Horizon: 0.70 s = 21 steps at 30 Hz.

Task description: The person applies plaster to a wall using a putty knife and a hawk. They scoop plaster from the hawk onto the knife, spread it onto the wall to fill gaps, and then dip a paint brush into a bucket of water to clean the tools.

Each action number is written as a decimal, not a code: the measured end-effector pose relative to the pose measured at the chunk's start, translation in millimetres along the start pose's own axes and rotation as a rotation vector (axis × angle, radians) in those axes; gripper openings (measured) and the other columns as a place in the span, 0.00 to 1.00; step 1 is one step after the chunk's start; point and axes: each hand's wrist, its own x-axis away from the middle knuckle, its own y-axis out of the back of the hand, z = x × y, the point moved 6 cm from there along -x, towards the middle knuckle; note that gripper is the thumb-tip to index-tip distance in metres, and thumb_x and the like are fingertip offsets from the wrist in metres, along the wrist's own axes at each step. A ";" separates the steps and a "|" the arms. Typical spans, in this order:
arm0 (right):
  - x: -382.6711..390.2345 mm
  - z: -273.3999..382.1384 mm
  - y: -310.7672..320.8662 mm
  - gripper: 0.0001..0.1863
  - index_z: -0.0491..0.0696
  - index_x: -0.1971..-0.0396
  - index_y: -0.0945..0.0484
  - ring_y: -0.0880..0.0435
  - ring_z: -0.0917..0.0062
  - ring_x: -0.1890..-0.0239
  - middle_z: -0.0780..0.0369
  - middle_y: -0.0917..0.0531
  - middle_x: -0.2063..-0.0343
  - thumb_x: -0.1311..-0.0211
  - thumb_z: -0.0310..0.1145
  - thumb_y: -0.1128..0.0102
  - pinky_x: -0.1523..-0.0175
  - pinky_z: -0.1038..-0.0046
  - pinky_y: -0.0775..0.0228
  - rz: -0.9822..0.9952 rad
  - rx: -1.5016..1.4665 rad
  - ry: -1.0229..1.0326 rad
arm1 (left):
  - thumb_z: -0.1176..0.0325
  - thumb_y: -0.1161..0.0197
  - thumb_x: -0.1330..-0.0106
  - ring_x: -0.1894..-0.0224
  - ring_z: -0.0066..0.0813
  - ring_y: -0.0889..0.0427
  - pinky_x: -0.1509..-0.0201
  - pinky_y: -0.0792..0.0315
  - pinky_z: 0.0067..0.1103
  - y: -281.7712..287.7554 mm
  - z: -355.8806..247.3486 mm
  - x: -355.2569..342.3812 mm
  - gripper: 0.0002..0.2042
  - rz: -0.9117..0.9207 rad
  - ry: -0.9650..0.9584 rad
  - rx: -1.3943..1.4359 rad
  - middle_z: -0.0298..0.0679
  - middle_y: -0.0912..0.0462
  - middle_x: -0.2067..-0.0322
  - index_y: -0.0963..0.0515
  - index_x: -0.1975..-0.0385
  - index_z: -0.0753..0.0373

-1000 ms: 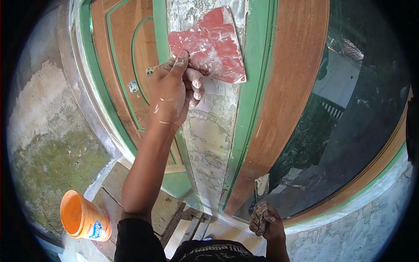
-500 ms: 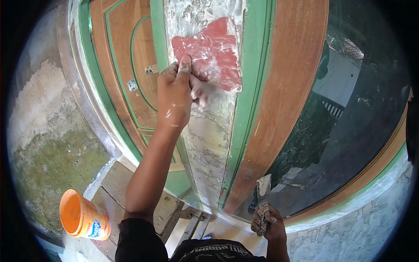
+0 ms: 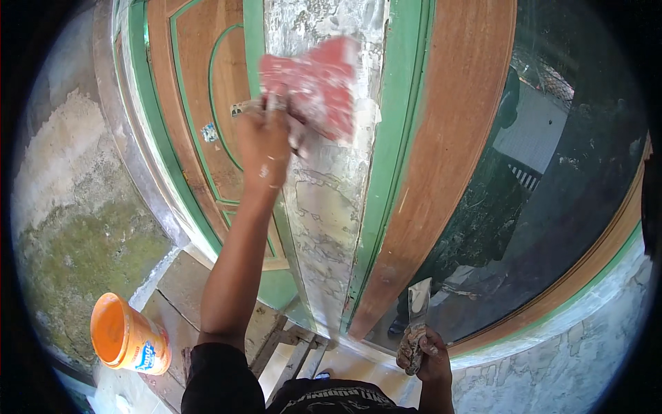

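Note:
My left hand (image 3: 267,141) pinches a flat red spreader sheet (image 3: 314,83), streaked with white paste, thumb in front and fingers behind. The sheet is blurred by motion and lies over the narrow wall strip (image 3: 331,221), which is patched with whitish filler between green frames. Whether its edge touches the wall I cannot tell. White smears mark my left fingers and wrist. Low at the right, my right hand (image 3: 433,355) is closed round the crusted handle of a putty knife (image 3: 418,303); its blade points up and carries pale paste.
A wooden door (image 3: 207,90) with green trim stands left of the strip. To the right are a brown wooden frame (image 3: 448,138) and a dark window pane (image 3: 545,228). An orange bucket (image 3: 131,338) sits at the lower left, near wooden planks (image 3: 181,290).
My left hand has moved the red spreader sheet to the left across the wall strip. My right hand with the putty knife has stayed nearly still.

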 end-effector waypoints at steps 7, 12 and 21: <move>7.0 4.0 9.0 0.18 0.40 0.61 0.28 0.29 0.71 0.79 0.59 0.27 0.78 0.41 0.41 0.43 0.75 0.72 0.39 0.020 -0.013 0.019 | 0.62 0.50 0.31 0.93 0.20 0.41 0.91 0.42 0.18 -2.5 2.7 20.9 0.14 0.174 0.170 0.094 0.30 0.42 0.92 0.32 0.71 0.68; 7.1 1.1 0.6 0.18 0.40 0.60 0.29 0.29 0.71 0.80 0.58 0.27 0.79 0.42 0.39 0.42 0.77 0.72 0.39 0.032 -0.045 0.005 | 0.63 0.51 0.30 0.93 0.20 0.36 0.91 0.42 0.19 12.3 15.3 7.1 0.13 0.080 0.045 -0.044 0.31 0.40 0.93 0.33 0.70 0.69; 13.2 5.2 1.1 0.16 0.41 0.60 0.29 0.29 0.72 0.80 0.58 0.27 0.78 0.41 0.38 0.43 0.78 0.72 0.39 0.008 -0.025 0.019 | 0.65 0.50 0.31 0.93 0.18 0.39 0.90 0.41 0.17 8.4 20.1 8.6 0.10 0.306 -0.060 -0.314 0.31 0.37 0.90 0.33 0.69 0.66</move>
